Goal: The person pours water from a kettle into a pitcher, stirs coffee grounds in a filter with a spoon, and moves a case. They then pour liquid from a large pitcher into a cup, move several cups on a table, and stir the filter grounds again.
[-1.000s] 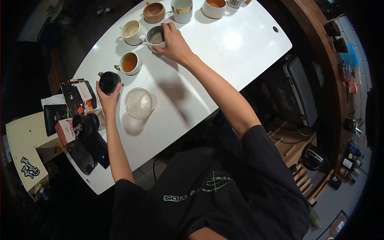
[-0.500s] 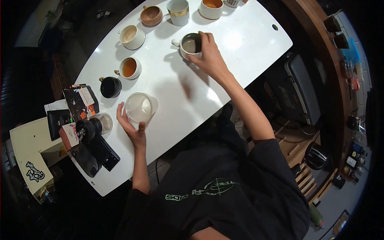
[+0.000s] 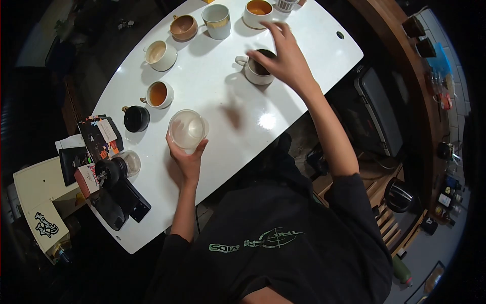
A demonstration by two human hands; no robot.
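My left hand (image 3: 188, 161) is wrapped round the near side of a clear, wide-mouthed cup (image 3: 188, 129), thumb on its right and fingers on its left. Over a white cup with a dark inside (image 3: 258, 77) hovers my right hand (image 3: 287, 58), its fingers spread and slightly blurred; it hides part of the rim. That cup stands upright, its handle pointing left. Left of the clear cup are a white cup of amber liquid (image 3: 159, 95) and a black cup (image 3: 136, 119).
Along the far edge stand a cream cup (image 3: 162, 57), a brown cup (image 3: 184, 28), a white-and-gold cup (image 3: 217, 23) and a white bowl-like cup with an orange inside (image 3: 257, 16). A phone (image 3: 140, 210), a black grinder-like device (image 3: 112, 172) and a glass jar (image 3: 131, 163) crowd the left end.
My left hand has closed round the clear cup, which sits further right. My right hand has let go of the dark-inside cup, now further right, and its fingers have spread.
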